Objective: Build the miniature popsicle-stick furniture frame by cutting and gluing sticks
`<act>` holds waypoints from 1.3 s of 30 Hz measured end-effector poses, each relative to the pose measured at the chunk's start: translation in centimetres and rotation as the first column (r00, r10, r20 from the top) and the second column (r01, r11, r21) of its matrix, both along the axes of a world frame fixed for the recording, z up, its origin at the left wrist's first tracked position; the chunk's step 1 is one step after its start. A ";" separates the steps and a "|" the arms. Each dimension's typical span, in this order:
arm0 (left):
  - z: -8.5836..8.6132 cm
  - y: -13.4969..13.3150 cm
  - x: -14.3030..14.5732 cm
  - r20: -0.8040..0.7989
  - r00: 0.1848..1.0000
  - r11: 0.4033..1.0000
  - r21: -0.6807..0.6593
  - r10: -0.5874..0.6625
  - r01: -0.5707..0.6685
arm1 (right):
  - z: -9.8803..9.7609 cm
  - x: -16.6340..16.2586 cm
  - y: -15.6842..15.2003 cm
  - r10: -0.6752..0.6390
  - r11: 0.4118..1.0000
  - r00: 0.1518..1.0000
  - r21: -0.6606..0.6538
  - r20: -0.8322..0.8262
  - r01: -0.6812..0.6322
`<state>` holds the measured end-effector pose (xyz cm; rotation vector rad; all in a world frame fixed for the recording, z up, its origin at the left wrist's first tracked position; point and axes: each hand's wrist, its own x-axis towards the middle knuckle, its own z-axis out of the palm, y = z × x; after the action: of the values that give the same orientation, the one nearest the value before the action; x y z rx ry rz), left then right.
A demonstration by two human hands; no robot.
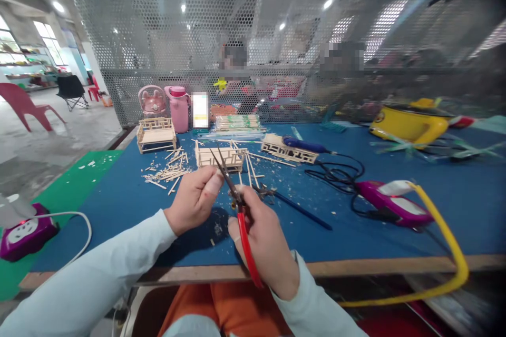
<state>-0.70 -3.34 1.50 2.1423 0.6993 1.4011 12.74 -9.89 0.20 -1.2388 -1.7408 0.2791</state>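
Note:
My right hand is wrapped round a pair of red-handled scissors, whose slim blades are parted and point up and away. Beside the blades, my left hand is closed in a pinch; whatever lies between thumb and finger is too small to make out. Just beyond both hands stands a small wooden-stick model, like a little bench with railings. Loose sticks and offcuts are scattered to its left. A dark blue rod-like tool lies to the right of my right hand.
A second stick model stands back left. A blue-handled corded tool rests on another stick piece. Purple power strips sit on the table, cables around them. A pink bottle, yellow pot and perforated screen stand behind.

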 end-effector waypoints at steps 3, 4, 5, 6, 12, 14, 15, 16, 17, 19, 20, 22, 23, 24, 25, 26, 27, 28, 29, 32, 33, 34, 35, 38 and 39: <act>-0.2 0.1 0.1 0.053 0.991 0.981 -0.147 -0.119 0.125 | 0.0 0.2 0.1 -0.018 1.000 0.999 0.003 0.045 0.018; -0.3 0.1 0.1 0.074 0.985 0.967 -0.190 -0.158 0.169 | 0.0 0.3 0.1 -0.022 1.000 0.998 0.009 0.054 0.021; -0.3 0.1 0.1 0.094 0.977 0.951 -0.228 -0.193 0.210 | 0.0 0.4 0.1 -0.022 1.000 0.998 0.018 0.058 0.021; -0.2 0.1 0.1 0.112 0.968 0.933 -0.260 -0.225 0.247 | 0.1 0.5 0.1 -0.016 1.000 0.998 0.027 0.058 0.014; 0.1 -0.1 0.3 0.162 0.942 0.866 -0.372 -0.293 0.334 | 0.2 0.9 0.5 0.069 0.996 0.997 0.050 0.028 -0.070; 0.0 -0.1 0.4 0.171 0.946 0.862 -0.392 -0.276 0.322 | 0.2 0.9 0.6 0.075 0.995 0.997 0.058 0.031 -0.077; -0.1 -0.1 0.4 0.172 0.949 0.860 -0.403 -0.266 0.314 | 0.1 0.9 0.7 0.076 0.995 0.997 0.062 0.033 -0.078; -0.1 -0.1 0.5 0.171 0.952 0.858 -0.414 -0.255 0.305 | 0.1 1.0 0.8 0.075 0.995 0.997 0.064 0.035 -0.077; -0.2 0.0 0.6 0.170 0.954 0.855 -0.425 -0.247 0.297 | 0.1 1.0 0.9 0.072 0.995 0.997 0.062 0.038 -0.074; -0.2 0.0 0.7 0.186 0.953 0.838 -0.456 -0.241 0.301 | 0.1 1.2 0.9 0.065 0.996 0.997 0.052 0.047 -0.067; -0.1 0.0 0.8 0.206 0.947 0.817 -0.481 -0.247 0.318 | 0.1 1.3 0.9 0.061 0.997 0.997 0.046 0.053 -0.064; 0.2 -0.2 0.9 0.261 0.925 0.740 -0.556 -0.275 0.378 | 0.0 1.5 1.0 0.063 0.997 0.996 0.037 0.067 -0.066; 0.3 -0.3 1.0 0.285 0.914 0.688 -0.601 -0.290 0.406 | 0.0 1.7 1.0 0.065 0.997 0.995 0.035 0.072 -0.068; 0.5 -0.4 1.0 0.297 0.906 0.638 -0.643 -0.302 0.424 | 0.0 1.8 1.1 0.066 0.997 0.995 0.035 0.076 -0.069; 0.6 -0.5 1.1 0.290 0.905 0.608 -0.672 -0.311 0.424 | -0.1 1.8 1.1 0.063 0.997 0.995 0.037 0.076 -0.066; 0.6 -0.5 1.1 0.262 0.916 0.615 -0.680 -0.305 0.399 | -0.1 1.9 1.2 0.055 0.998 0.996 0.040 0.071 -0.058; 0.5 -0.5 1.0 0.213 0.935 0.666 -0.658 -0.282 0.351 | -0.1 1.8 1.2 0.044 0.998 0.997 0.039 0.061 -0.047; 0.4 -0.4 1.0 0.143 0.958 0.749 -0.599 -0.250 0.284 | -0.2 1.8 1.3 0.031 0.999 0.999 0.037 0.044 -0.033; 0.2 -0.3 0.9 0.065 0.977 0.842 -0.498 -0.201 0.206 | -0.1 1.7 1.3 0.021 0.999 1.000 0.028 0.022 -0.022; -0.6 0.1 0.6 -0.117 0.993 0.993 -0.118 0.018 -0.032 | 0.2 1.4 1.1 0.024 0.999 0.999 -0.031 -0.042 -0.025; -0.8 0.2 0.5 -0.149 0.985 0.996 -0.014 0.083 -0.086 | 0.3 1.3 0.9 0.035 0.998 0.998 -0.052 -0.057 -0.038; -0.9 0.4 0.5 -0.167 0.976 0.989 0.073 0.141 -0.131 | 0.5 1.2 0.8 0.045 0.996 0.997 -0.068 -0.068 -0.049; -1.0 0.4 0.4 -0.174 0.966 0.975 0.146 0.189 -0.165 | 0.6 1.2 0.7 0.053 0.995 0.996 -0.084 -0.073 -0.060; -0.8 0.5 0.3 -0.161 0.958 0.941 0.284 0.237 -0.185 | 1.0 0.9 0.4 0.060 0.991 0.995 -0.114 -0.078 -0.069; -0.7 0.4 0.3 -0.151 0.961 0.940 0.289 0.232 -0.182 | 1.0 0.9 0.4 0.055 0.991 0.996 -0.117 -0.071 -0.063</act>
<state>-0.44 -2.91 0.77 2.4990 0.8677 1.4947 13.62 -9.51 1.21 -1.2490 -1.7248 0.4607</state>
